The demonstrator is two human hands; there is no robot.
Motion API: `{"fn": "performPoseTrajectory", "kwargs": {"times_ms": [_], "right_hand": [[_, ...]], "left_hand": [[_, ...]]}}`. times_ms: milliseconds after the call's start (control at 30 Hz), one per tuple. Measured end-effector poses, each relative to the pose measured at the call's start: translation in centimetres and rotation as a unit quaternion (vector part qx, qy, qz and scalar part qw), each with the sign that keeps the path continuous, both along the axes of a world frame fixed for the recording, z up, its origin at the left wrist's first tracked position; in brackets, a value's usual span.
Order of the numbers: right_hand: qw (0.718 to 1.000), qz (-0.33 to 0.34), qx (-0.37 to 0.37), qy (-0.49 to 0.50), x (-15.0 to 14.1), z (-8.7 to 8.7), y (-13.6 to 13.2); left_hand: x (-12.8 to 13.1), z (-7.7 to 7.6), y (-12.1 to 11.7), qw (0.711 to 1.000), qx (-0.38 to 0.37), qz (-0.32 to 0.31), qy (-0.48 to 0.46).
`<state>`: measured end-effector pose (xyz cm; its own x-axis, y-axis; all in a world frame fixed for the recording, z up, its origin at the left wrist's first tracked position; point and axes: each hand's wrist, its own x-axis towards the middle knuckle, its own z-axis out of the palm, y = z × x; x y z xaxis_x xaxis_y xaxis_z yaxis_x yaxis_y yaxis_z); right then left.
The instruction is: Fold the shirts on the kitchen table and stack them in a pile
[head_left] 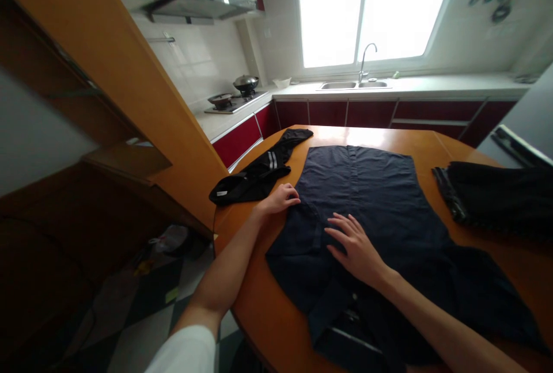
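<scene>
Facing the near end of the tawny, rounded wooden table (263,292), you have a dark navy cloth shirt (371,200) spread across its middle, with the collar (330,304) toward you and the hem toward the far side. One navy sleeve (496,292) reaches out to the near right. Your bare right hand (356,249) is over the shirt's middle, palm down, fingers loosely spread and gripping nothing; you cannot tell from here whether the fingertips press on the cloth. A little farther off, your left hand (280,198) is at the shirt's left edge with its fingers bent inward; whether they pinch the fabric cannot be told. To the left of the shirt, just beyond that hand, you have a crumpled black garment with two pale grey stripes (259,174), stretched along the table's left side. Apart from the shirt on the right lies a black cloth bundle (501,194). Past the table, you face dark red cabinets (328,113) under a white counter (458,83), a steel sink (339,86) with a curved metal faucet (363,62), and a bright two-pane window (332,10) at the far wall.
</scene>
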<state>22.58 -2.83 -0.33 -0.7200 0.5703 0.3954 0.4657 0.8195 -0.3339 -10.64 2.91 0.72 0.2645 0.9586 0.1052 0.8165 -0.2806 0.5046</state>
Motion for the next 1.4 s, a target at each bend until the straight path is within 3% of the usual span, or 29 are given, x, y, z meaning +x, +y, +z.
{"fn": "performPoseTrajectory", "kwargs": {"times_ms": [133, 400, 633, 733, 867, 1067, 1167, 1300, 1400], "right_hand": [[0.997, 0.067, 0.016, -0.019, -1.4, 1.3, -1.4], [0.964, 0.144, 0.159, -0.159, -3.6, 2.8, -0.7], [0.978, 0.116, 0.163, -0.062, -2.8, 4.4, 0.2], [0.983, 0.116, 0.140, -0.040, -2.5, 3.8, 0.2], [0.985, 0.121, 0.108, -0.055, -2.3, 1.8, 0.0], [0.994, 0.101, 0.016, -0.023, -1.8, 0.7, -0.2], [0.996, 0.085, -0.007, 0.005, -1.6, 0.7, -0.1], [0.998, 0.063, -0.006, 0.011, -1.7, 0.0, 0.0], [0.997, 0.066, -0.006, -0.025, -1.8, -0.4, 0.0]], "left_hand": [[-0.8, -0.7, 0.1, 1.000, 0.008, 0.003, 0.001], [-0.7, -0.8, -0.1, 1.000, 0.011, 0.018, -0.015], [-1.0, -1.7, 0.4, 0.999, 0.037, 0.018, -0.006], [-0.9, -1.9, 0.4, 0.998, 0.049, 0.024, 0.019], [-0.6, -1.6, 0.3, 0.996, 0.062, 0.048, 0.040], [1.2, 1.0, -0.7, 0.988, 0.115, 0.106, 0.017], [3.7, 2.0, -2.2, 0.986, 0.136, 0.092, 0.011], [6.9, 0.7, -5.3, 0.988, 0.115, 0.054, 0.092], [7.4, -1.1, -7.3, 0.983, 0.062, 0.061, 0.161]]}}
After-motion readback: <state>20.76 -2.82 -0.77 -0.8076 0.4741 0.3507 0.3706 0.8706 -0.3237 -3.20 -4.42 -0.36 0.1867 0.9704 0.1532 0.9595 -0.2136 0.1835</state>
